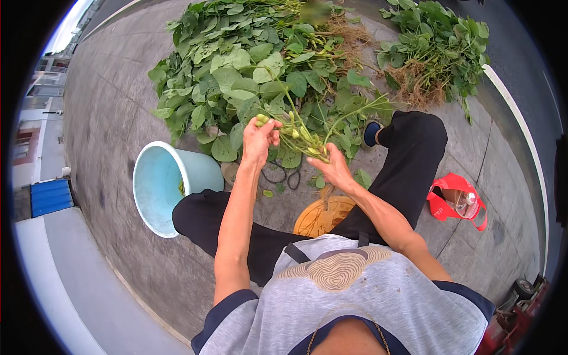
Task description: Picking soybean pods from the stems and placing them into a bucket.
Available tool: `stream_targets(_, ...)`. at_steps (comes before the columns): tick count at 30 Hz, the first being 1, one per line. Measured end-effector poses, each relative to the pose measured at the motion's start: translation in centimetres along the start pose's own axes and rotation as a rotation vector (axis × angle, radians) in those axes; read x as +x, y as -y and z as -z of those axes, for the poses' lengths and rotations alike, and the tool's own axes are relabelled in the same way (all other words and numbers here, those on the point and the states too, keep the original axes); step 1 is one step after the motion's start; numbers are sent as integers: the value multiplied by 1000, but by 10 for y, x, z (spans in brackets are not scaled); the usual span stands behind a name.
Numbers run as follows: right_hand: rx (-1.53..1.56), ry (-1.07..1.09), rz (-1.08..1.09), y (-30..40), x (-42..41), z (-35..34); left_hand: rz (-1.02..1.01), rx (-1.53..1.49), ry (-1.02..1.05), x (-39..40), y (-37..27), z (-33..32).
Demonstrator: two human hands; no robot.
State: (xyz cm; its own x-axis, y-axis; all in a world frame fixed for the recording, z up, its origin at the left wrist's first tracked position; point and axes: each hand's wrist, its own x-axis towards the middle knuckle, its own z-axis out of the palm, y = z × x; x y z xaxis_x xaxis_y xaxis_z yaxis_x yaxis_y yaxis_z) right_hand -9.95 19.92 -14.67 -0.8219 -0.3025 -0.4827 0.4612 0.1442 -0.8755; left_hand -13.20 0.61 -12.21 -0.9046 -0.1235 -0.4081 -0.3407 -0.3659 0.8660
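Observation:
Between my hands stretches a soybean stalk [301,125] bearing several green pods, most of its leaves gone. My right hand [333,166] grips its lower end. Pinched between the thumb and fingers of my left hand [262,137] are green pods [262,119]; whether they are still joined to the stalk I cannot tell. Beyond my hands spreads a large heap of leafy soybean plants [248,71] with brown roots at its right side. Left of my left knee, a light blue plastic bucket [202,171] leans toward me with some green pods [181,188] inside.
An orange round plastic item [313,217] sits between my legs, partly hidden. A red bag [455,199] holding a bottle lies on the paving at right. Another bundle of uprooted plants [443,57] lies at far right. A dark cord [288,175] crosses the ground before me.

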Motion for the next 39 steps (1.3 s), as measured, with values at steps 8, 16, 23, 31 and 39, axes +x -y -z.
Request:
stream_targets(8, 456, 160, -258, -5, 7, 9, -200, -179, -136, -8, -24, 27)
stream_targets(16, 1059, 288, -261, 8, 19, -3, 97, -521, 75, -28, -12, 24)
stream_targets(23, 1100, 641, -217, 16, 45, -28, 183, -402, 133, -52, 16, -15)
stream_targets(31, 919, 369, -130, 14, 54, -20, 89, -285, 9, -71, 28, -3)
stream_targets(39, 1067, 195, -146, 24, 31, -20, -16, -297, -368, -49, 20, 81)
